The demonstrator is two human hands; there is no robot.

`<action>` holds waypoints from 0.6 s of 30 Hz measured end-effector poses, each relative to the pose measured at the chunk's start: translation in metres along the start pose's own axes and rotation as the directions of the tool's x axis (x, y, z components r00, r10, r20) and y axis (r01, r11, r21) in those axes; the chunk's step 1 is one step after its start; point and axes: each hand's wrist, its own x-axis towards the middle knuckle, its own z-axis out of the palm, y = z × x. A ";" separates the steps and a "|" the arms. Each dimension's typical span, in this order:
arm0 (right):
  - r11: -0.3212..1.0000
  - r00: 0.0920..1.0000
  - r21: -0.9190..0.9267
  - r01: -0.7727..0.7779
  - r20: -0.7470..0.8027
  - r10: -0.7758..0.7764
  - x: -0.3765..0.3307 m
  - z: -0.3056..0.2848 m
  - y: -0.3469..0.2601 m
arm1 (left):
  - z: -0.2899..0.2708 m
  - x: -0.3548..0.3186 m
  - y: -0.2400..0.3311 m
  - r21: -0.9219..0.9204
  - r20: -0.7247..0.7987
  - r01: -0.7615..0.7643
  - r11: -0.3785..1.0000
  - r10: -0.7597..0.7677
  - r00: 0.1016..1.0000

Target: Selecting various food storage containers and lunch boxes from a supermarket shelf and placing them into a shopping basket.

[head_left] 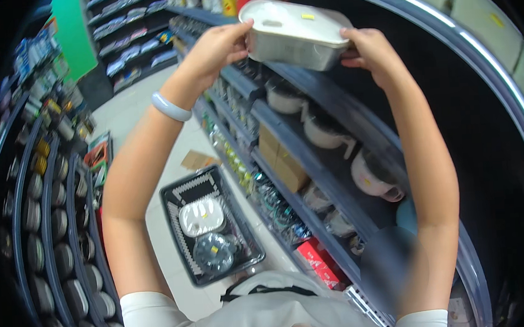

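Note:
Both my arms are raised, carrying a rectangular food container (pixel 294 52) with a white lid and a small yellow sticker, in front of the upper shelves. My left hand (pixel 222 51) grips its left end, thumb at the lid's rim and fingers curled beneath. At the opposite end my right hand (pixel 370 52) holds the corner the same way. On the floor below stands a black crate (pixel 177 252). In it lie another white-lidded container (pixel 201 217) and a round clear-wrapped item (pixel 214 252), each with a yellow sticker.
To the right, grey shelves (pixel 325 123) carry white pots with handles (pixel 323 130), cardboard boxes (pixel 281 156) and red boxes (pixel 321 262). Racks of round pans (pixel 32 213) line the left side. A flat cardboard piece (pixel 197 159) lies on the floor behind the crate.

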 end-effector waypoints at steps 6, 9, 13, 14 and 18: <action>0.987 0.962 0.061 0.147 0.223 -0.157 -0.031 0.107 -0.003 | -0.074 -0.097 -0.010 -0.001 -0.277 -0.050 0.999 0.048 0.960; 0.989 0.928 0.089 0.119 0.345 -0.143 -0.051 0.183 0.048 | -0.115 -0.156 -0.065 0.030 -0.417 0.054 0.998 -0.037 0.908; 0.993 0.913 0.111 -0.039 0.408 -0.010 -0.091 0.290 0.171 | -0.121 -0.232 -0.156 -0.048 -0.629 0.291 0.956 -0.255 0.734; 0.994 0.892 0.075 -0.079 0.451 0.037 -0.107 0.318 0.201 | -0.134 -0.257 -0.186 -0.062 -0.634 0.368 0.928 -0.321 0.704; 0.987 0.825 0.002 -0.159 0.549 0.131 -0.163 0.397 0.278 | -0.146 -0.329 -0.276 -0.249 -0.699 0.478 0.842 -0.498 0.513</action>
